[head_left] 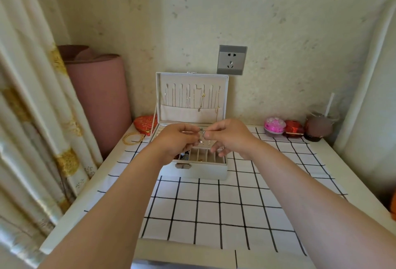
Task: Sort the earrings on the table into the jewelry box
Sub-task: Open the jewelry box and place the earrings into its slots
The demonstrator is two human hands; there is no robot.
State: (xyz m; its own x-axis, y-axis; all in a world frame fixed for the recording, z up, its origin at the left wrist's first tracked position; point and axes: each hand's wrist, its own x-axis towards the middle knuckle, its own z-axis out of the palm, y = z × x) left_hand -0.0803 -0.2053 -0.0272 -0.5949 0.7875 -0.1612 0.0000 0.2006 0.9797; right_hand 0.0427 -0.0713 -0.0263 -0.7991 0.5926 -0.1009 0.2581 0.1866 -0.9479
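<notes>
- My left hand is at the centre of the frame, above the open box. Its fingers are curled and its fingertips close on a small silvery earring.
- My right hand meets it from the right. Thumb and forefinger pinch the same earring, and the other fingers are loosely bent below.
- The earring is held between the two hands, in the air over the rear part of the box tray. It is too small for me to make out its form.
- The white rectangular jewelry box stands at centre frame on a white cloth with a black grid, which covers a white table.
- The upright lid carries thin chains hanging in a row.
- The front row of the tray is split into narrow beige compartments. The leftmost holds small dark items.
- Left of the box lie a red heart-shaped case and thin gold bangles.
- At right centre, against the wall, stand a pink round container, a red glossy case and a brown round jar.
- A grey wall socket is above the lid, and a rolled pink mat stands at left.
</notes>
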